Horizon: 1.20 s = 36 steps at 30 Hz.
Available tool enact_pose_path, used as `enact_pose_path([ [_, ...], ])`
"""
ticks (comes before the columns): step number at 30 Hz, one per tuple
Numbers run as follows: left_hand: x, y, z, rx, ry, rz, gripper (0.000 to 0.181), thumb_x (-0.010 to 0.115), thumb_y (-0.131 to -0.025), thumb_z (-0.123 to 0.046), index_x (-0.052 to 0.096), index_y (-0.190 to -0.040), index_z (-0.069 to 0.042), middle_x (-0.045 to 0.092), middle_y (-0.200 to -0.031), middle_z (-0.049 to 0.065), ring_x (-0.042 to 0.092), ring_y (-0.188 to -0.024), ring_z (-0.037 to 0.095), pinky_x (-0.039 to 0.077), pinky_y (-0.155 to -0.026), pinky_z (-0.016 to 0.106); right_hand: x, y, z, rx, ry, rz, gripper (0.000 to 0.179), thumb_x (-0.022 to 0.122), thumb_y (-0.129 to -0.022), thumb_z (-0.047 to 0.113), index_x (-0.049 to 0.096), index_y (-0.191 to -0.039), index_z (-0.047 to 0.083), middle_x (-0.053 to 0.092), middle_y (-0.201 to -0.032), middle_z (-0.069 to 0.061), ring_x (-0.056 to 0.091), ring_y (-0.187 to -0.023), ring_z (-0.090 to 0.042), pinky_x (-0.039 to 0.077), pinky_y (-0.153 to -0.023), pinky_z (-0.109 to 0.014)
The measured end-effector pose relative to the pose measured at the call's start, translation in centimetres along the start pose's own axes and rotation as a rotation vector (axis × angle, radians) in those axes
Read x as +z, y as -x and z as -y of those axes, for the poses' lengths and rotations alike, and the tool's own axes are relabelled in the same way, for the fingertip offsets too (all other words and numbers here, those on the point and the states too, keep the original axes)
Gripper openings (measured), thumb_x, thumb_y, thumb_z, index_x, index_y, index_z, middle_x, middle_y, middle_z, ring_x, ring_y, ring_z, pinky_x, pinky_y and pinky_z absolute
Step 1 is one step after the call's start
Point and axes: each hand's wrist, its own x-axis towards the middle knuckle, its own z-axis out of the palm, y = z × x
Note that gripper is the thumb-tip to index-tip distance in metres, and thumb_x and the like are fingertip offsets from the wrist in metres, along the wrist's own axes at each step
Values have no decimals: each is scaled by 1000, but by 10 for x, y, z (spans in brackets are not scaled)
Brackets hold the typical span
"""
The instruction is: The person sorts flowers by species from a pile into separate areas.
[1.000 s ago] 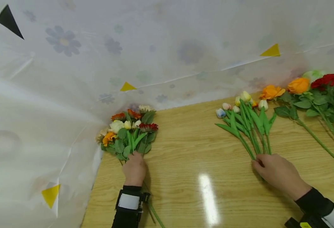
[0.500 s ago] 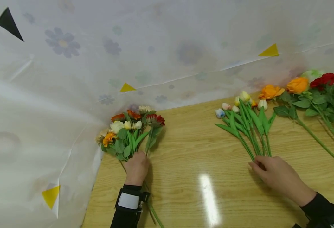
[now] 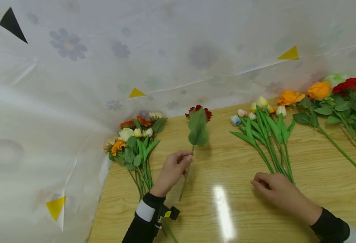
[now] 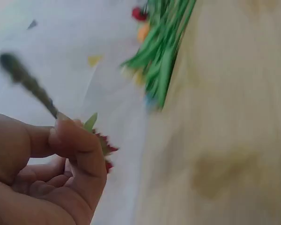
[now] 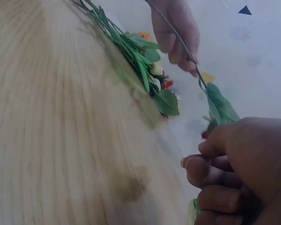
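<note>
My left hand [image 3: 173, 170] pinches the thin stem of a dark red flower [image 3: 208, 114] between thumb and fingers. Two broad green leaves hide most of the bloom in the head view. Behind the fingers the stem's lower end [image 4: 28, 82] sticks out in the left wrist view. My right hand [image 3: 281, 190] is beside the lower stems of a bunch of tulips [image 3: 269, 131], its fingers loosely curled. Nothing shows between those fingers [image 5: 213, 171] in the right wrist view. The tulip blooms are white, yellow, pink and blue; the hand covers the ends of their stems.
A mixed flower bunch [image 3: 135, 145] lies at the left, its stems running toward the front under the left forearm. Orange roses [image 3: 318, 91] and a red flower [image 3: 349, 86] lie at the far right. A translucent flower-patterned sheet [image 3: 178, 50] rises behind and left of the wooden table [image 3: 196, 216].
The left hand has drawn the dark red flower out of the left bunch and carried it right. The right hand has left the tulip stems, shifting slightly left and toward the front.
</note>
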Motion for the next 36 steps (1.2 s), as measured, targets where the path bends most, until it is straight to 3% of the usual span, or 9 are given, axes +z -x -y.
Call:
enact_pose_path([
  [4,35,-3,-1,-65,205,110,35,56,-107,-17,59,-135,4,63,-122,32,58,-68,10,53,-59,23,16,-6,14,-12,-251,157,14,59,-104,8,70,-97,11,52,-63,14,40,-53,5,37,-49,-21],
  [7,56,-5,-4,-74,285,142,33,58,-106,-15,59,-132,6,64,-116,31,59,-70,10,55,-60,22,28,-11,28,-3,-509,312,21,50,-109,11,69,-108,3,58,-62,-4,52,-50,-10,44,-50,-24],
  [10,69,-7,-8,-54,323,153,33,60,-105,-14,59,-129,9,65,-106,23,60,-73,9,56,-60,22,37,-15,39,-7,-670,394,24,46,-110,11,66,-110,-1,58,-65,-17,56,-53,-21,47,-53,-25],
  [15,73,-7,-13,-46,363,144,32,60,-105,-15,58,-127,8,63,-96,9,60,-73,10,56,-60,22,41,-21,49,41,-706,394,25,49,-110,17,64,-99,1,56,-65,-19,45,-51,-4,40,-49,-25],
  [19,66,-7,-9,-34,322,136,37,60,-106,-20,57,-133,5,65,-103,13,62,-79,13,60,-65,30,43,-29,46,79,-673,388,29,51,-109,21,62,-98,-3,60,-67,-20,49,-52,-6,40,-51,-26],
  [24,46,0,2,-7,97,93,44,58,-106,-34,55,-140,-5,64,-119,16,66,-89,34,60,-68,39,44,-44,33,139,-494,299,27,54,-108,23,64,-95,2,64,-67,-7,54,-55,-14,39,-54,-24],
  [28,23,11,9,10,-150,-37,43,56,-107,-32,56,-140,-5,64,-120,11,68,-88,35,56,-62,32,45,-57,28,175,-358,235,23,56,-107,20,65,-91,6,62,-65,0,43,-50,-6,33,-52,-22],
  [33,-13,27,18,44,-639,-301,34,63,-104,-24,62,-129,-1,66,-108,13,67,-77,21,50,-56,26,51,-69,23,198,-271,206,23,58,-106,16,64,-85,8,61,-60,2,43,-48,-6,33,-50,-22],
  [36,-33,39,25,11,-966,-451,30,69,-100,-25,64,-112,2,65,-93,15,61,-60,19,46,-48,29,55,-73,20,216,-228,229,25,58,-105,16,63,-82,9,59,-58,3,47,-48,-8,36,-49,-23],
])
